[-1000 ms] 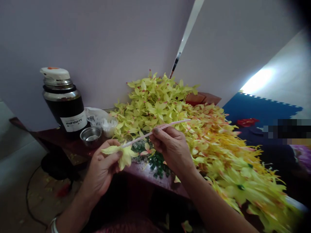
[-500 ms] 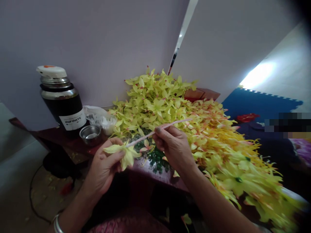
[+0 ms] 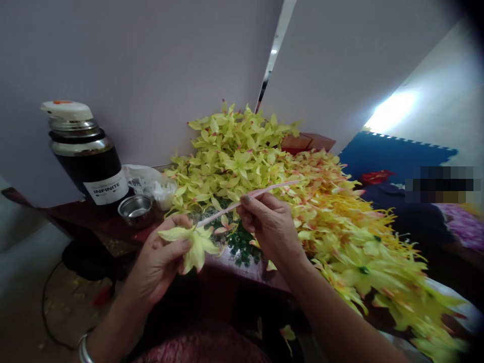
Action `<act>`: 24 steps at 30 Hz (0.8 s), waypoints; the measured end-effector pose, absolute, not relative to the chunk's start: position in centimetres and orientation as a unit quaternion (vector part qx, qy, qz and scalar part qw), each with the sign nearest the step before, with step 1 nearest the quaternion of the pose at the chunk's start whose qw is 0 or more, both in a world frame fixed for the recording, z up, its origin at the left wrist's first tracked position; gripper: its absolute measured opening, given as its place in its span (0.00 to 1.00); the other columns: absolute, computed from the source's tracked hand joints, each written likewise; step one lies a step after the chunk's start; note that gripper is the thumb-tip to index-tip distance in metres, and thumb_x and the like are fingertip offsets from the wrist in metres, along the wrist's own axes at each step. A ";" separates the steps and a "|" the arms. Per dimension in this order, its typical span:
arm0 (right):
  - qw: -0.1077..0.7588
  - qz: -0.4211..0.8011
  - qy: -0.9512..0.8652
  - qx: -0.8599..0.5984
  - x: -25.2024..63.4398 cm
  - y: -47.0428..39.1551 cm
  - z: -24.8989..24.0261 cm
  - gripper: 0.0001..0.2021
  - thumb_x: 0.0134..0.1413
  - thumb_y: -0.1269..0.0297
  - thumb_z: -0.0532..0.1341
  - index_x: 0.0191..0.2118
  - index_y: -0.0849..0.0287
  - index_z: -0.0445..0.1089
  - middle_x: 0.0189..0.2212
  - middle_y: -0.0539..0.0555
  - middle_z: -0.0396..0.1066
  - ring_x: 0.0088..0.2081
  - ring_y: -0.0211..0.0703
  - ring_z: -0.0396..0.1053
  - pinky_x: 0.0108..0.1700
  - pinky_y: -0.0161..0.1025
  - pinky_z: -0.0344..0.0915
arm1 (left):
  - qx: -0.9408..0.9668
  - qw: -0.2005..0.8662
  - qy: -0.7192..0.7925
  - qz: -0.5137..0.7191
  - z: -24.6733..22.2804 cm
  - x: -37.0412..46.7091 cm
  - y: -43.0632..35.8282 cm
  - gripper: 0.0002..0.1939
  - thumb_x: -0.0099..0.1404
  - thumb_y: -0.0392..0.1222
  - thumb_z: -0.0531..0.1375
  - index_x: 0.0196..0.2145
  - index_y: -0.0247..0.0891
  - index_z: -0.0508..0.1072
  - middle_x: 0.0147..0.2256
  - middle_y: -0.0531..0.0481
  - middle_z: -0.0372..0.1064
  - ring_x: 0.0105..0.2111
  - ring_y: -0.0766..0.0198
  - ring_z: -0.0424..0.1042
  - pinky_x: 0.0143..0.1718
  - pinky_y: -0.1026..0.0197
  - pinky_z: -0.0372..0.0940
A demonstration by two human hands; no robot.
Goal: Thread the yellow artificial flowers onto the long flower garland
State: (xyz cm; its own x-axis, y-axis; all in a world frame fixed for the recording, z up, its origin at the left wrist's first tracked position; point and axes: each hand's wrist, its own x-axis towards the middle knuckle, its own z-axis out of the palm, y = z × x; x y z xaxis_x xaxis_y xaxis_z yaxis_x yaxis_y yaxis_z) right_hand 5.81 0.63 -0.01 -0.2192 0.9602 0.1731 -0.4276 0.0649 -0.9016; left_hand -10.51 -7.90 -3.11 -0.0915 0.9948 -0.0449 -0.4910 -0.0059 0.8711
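My left hand (image 3: 159, 257) is closed on a yellow-green artificial flower (image 3: 194, 247), pinching it between thumb and fingers with its petals hanging down. A thin pale pink stem (image 3: 221, 212) slants up and right from the flower, its left end meeting the flower's base. My right hand (image 3: 270, 219) pinches this stem around its middle, the free end sticking out beyond the fingers. Below and between the hands lie small dark green plastic pieces (image 3: 244, 249) and a loose pinkish flower piece (image 3: 225, 225) on the table.
A heap of yellow-green artificial flowers (image 3: 242, 161) covers the table's back, with yellow strands (image 3: 363, 212) at right. A black flask (image 3: 91, 166), a steel cup (image 3: 136, 209) and a plastic bag (image 3: 162, 191) stand left. A person (image 3: 408, 212) sits at far right.
The view has shifted slightly, so the surroundings sit a little further left. Both hands keep their hold; the flower hangs slightly lower and its petals are tilted more downward.
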 end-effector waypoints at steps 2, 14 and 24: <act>0.556 0.628 -0.468 -0.278 5.8 0.5 0.0 0.08 0.41 0.65 0.68 0.23 0.62 0.68 0.17 0.48 0.67 0.17 0.28 0.57 0.15 0.24 0.49 | 0.332 0.601 0.385 0.616 -3.1 -10.6 -7.9 0.14 0.52 0.35 0.64 0.36 0.37 0.64 0.20 0.55 0.65 0.16 0.70 0.64 0.14 0.73 0.56; 0.541 0.645 -0.466 -0.271 6.3 0.2 -0.1 0.08 0.42 0.66 0.67 0.23 0.62 0.68 0.15 0.47 0.65 0.16 0.28 0.57 0.14 0.25 0.49 | 0.358 0.611 0.384 0.592 -3.4 -10.8 -8.5 0.15 0.53 0.37 0.63 0.37 0.38 0.63 0.21 0.54 0.65 0.16 0.70 0.63 0.15 0.71 0.56; 0.532 0.662 -0.470 -0.241 6.4 -0.3 -0.3 0.07 0.44 0.65 0.66 0.24 0.62 0.69 0.16 0.48 0.66 0.16 0.27 0.56 0.15 0.25 0.49 | 0.367 0.618 0.378 0.583 -3.4 -10.5 -8.5 0.15 0.52 0.38 0.64 0.37 0.39 0.64 0.23 0.53 0.66 0.17 0.68 0.65 0.15 0.70 0.57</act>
State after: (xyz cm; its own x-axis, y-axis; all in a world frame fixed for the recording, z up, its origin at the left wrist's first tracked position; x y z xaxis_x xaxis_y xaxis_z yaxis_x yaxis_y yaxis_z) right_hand 6.38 -0.29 -0.27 -0.3177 0.9309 0.1804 -0.4775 0.0074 -0.8786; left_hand -10.48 -8.52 -3.41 0.0341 0.9986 -0.0394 -0.4434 0.0504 0.8949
